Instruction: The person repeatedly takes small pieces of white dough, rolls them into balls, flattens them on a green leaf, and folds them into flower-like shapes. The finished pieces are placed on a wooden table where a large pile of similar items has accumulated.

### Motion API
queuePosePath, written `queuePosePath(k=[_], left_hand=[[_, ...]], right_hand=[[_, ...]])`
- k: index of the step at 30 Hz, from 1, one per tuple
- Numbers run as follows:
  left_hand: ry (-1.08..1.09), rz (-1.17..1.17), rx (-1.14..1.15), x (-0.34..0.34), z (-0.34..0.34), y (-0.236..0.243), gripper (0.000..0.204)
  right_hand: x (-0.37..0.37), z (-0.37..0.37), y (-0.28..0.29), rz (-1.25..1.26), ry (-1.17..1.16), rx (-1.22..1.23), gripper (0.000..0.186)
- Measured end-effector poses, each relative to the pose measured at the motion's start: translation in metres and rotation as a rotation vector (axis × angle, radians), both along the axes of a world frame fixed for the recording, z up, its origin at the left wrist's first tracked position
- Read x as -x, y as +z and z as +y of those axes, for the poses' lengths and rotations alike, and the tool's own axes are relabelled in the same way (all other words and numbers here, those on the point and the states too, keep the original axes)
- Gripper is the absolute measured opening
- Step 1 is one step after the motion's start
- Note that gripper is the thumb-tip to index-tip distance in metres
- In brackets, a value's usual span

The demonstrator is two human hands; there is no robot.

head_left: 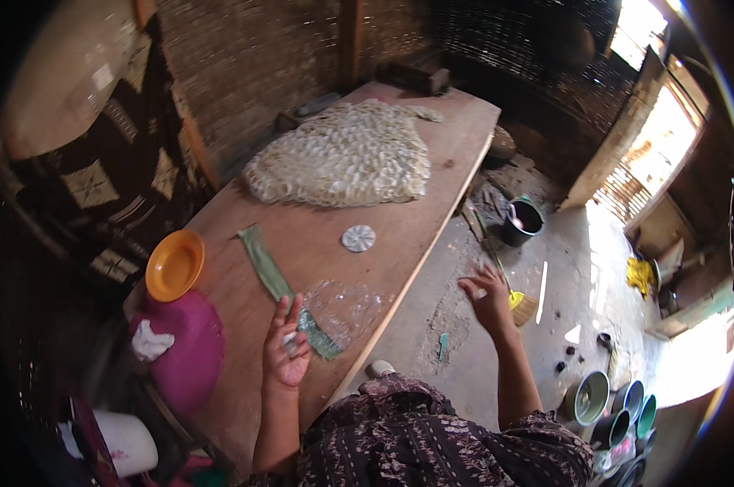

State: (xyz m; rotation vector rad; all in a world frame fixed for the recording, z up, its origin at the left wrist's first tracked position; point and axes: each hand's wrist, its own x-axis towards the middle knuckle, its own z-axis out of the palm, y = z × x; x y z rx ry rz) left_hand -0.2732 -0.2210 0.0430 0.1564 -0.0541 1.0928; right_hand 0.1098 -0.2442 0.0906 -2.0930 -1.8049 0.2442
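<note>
My left hand (287, 347) is raised over the near part of the wooden table, palm up, with its fingers apart. A whitish patch shows by its thumb; whether that is a covering or a small piece, I cannot make out. Just beyond it lie a crumpled clear plastic bag (347, 307) and a long green strip (265, 264). My right hand (490, 302) hangs in the air past the table's right edge, fingers spread and bent, with a similar pale spot near the thumb. Farther up the table are a round whitish disc (358, 238) and a large heap of pale, thin round pieces (343, 154).
An orange bowl (174, 265) and a purple round object (190, 349) with a white crumpled cloth (151, 341) sit at the left. On the floor to the right are a black bucket (522, 222), a yellow broom (521, 307) and several basins (588, 398).
</note>
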Motion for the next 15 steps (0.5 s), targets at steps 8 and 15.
queuePosePath(k=[8, 15], left_hand=[[-0.128, 0.481, 0.062, -0.069, -0.051, 0.042, 0.059], [0.274, 0.475, -0.334, -0.057, -0.05, 0.063, 0.076]], right_hand=[[0.187, 0.014, 0.031, -0.012, 0.977, -0.341, 0.073], [0.242, -0.001, 0.069, 0.172, 1.526, -0.386, 0.079]])
